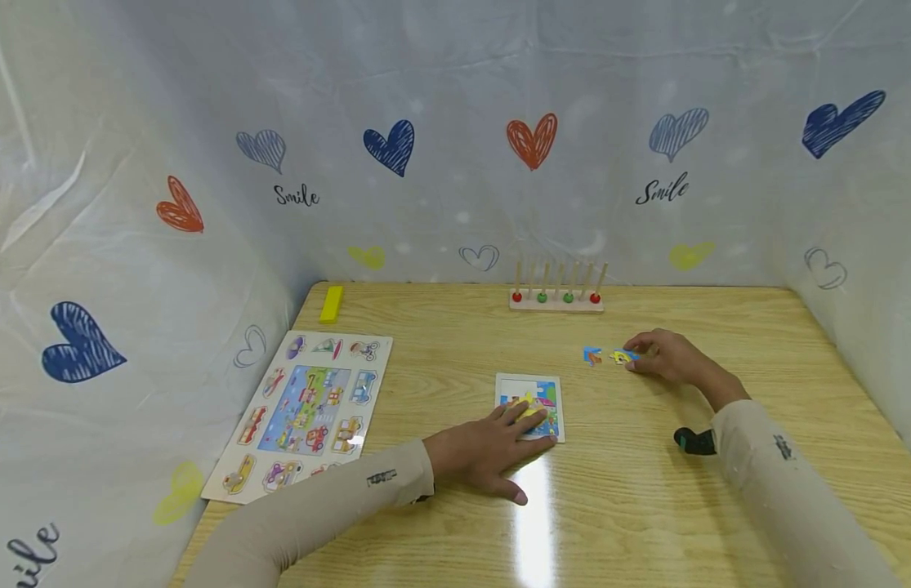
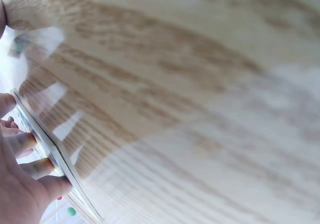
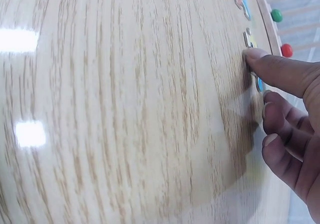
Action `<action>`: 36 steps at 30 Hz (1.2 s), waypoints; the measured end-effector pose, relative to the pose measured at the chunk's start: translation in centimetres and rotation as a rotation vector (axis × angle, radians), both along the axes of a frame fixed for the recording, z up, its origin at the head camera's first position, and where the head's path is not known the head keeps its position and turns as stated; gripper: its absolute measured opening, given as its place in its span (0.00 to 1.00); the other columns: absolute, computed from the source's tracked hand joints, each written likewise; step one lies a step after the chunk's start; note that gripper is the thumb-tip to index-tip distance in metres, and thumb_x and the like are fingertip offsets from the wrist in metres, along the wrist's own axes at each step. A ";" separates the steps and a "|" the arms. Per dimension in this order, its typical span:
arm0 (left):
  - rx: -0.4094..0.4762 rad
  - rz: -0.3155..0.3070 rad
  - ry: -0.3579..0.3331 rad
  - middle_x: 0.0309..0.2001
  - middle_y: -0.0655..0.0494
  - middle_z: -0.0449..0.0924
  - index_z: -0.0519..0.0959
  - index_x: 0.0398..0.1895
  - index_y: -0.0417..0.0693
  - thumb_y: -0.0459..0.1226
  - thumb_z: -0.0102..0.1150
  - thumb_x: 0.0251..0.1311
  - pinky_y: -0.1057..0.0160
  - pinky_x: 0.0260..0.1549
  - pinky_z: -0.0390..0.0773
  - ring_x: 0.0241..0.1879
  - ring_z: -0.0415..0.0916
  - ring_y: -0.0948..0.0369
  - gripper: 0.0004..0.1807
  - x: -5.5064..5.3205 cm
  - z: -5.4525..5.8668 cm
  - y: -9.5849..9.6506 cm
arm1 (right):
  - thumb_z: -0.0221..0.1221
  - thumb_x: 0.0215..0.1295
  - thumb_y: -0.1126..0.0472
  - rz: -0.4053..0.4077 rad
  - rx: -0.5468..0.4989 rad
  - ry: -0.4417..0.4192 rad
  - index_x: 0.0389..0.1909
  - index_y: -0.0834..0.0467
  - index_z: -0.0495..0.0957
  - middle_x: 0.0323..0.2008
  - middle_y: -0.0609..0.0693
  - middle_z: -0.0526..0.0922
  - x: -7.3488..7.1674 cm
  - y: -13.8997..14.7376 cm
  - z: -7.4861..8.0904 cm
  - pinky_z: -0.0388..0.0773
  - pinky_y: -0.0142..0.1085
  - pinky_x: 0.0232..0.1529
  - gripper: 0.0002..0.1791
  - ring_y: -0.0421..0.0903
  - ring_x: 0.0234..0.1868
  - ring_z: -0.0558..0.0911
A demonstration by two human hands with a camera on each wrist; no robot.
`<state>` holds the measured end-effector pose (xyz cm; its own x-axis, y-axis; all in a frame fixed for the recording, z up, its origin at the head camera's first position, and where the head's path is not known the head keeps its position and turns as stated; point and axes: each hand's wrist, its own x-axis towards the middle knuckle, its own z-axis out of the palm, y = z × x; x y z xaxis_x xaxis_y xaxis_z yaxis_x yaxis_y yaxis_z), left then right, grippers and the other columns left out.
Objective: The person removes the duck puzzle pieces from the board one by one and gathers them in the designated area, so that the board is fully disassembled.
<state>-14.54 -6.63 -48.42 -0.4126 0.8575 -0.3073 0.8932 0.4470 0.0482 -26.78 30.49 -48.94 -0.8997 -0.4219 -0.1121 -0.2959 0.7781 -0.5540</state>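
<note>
Puzzle tray lies on the wooden table near its middle, beneath the fingers of the left hand; a pale unfilled area shows at its far-left part; some of the printed face is covered by the fingers and cannot be inspected. Principal risk, in my judgement: the yellow-and-blue piece is gripped at its right end only, so it could tip or slip from the fingertips; a second loose piece lies just beside it on the left, and a low sweep toward the tray could knock it out of place; a sideways push from the left fingers could slide the tray or unseat pieces in it; misalignment is also possible if the piece meets the gap wrongly turned. Grip, right hand: narrow, thumb and forefinger closed on the piece, the remaining fingers bent inward; whether the piece is clear of the table, I cannot tell. Grip, left hand: wide, fingers spread and laid over the tray, thumb apart from it near the table; nothing is grasped. Pose: the right forearm reaches forward from the lower right, the hand turned leftward; the left forearm enters from the lower left, fingers pointing rightward and away from the person.
</note>
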 end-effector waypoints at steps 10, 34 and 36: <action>-0.007 0.001 -0.007 0.82 0.46 0.37 0.43 0.82 0.62 0.73 0.39 0.64 0.45 0.76 0.50 0.80 0.37 0.42 0.50 0.1 -0.2 0.0 | 0.69 0.63 0.55 -0.001 -0.018 -0.006 0.50 0.62 0.83 0.44 0.60 0.84 0.1 -0.1 -0.2 0.74 0.50 0.46 0.19 0.56 0.46 0.79; -0.008 0.009 -0.020 0.82 0.46 0.36 0.43 0.83 0.62 0.72 0.39 0.65 0.45 0.76 0.50 0.80 0.36 0.41 0.49 0.1 0.2 0.0 | 0.64 0.69 0.59 0.147 -0.185 -0.047 0.55 0.64 0.80 0.41 0.53 0.82 2.2 -6.3 2.0 0.73 0.33 0.27 0.18 0.41 0.25 0.71; -0.006 0.004 -0.016 0.82 0.46 0.36 0.43 0.83 0.61 0.71 0.39 0.65 0.44 0.76 0.50 0.80 0.36 0.41 0.49 0.1 0.2 0.0 | 0.64 0.68 0.59 0.176 -0.187 -0.056 0.55 0.64 0.80 0.41 0.52 0.82 2.4 -7.0 1.8 0.73 0.33 0.29 0.18 0.41 0.26 0.72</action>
